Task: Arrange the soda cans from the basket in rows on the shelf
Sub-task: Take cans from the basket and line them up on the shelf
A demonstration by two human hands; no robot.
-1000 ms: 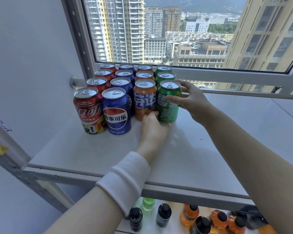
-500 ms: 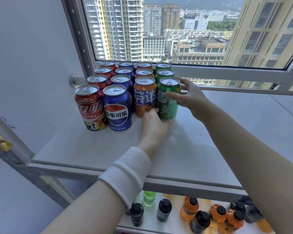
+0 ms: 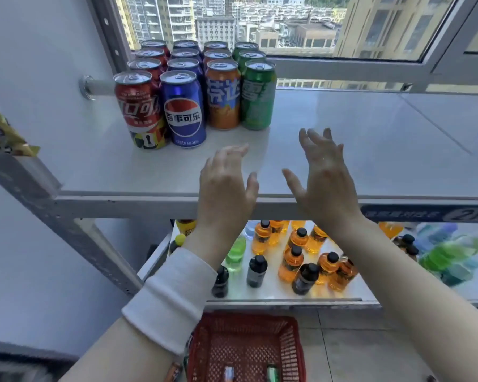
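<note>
Soda cans stand in four rows on the white shelf (image 3: 342, 150): a red row fronted by a red cola can (image 3: 141, 108), a blue row fronted by a Pepsi can (image 3: 184, 108), an orange row led by an orange can (image 3: 223, 95) and a green row led by a green can (image 3: 258, 95). My left hand (image 3: 224, 188) and my right hand (image 3: 324, 175) hover over the shelf's front edge, fingers spread, holding nothing, well short of the cans. A red basket (image 3: 246, 348) sits on the floor below, with a few cans at its bottom.
A lower shelf (image 3: 273, 288) holds several orange, green and dark bottles. A window frame (image 3: 342, 70) runs behind the cans. A yellow packet (image 3: 0, 128) pokes in at the left. A metal upright (image 3: 66, 224) braces the shelf on the left.
Both hands have let go of the green front can and drawn back toward me over the shelf edge. The view has tilted down, bringing the lower shelf and basket into sight.
</note>
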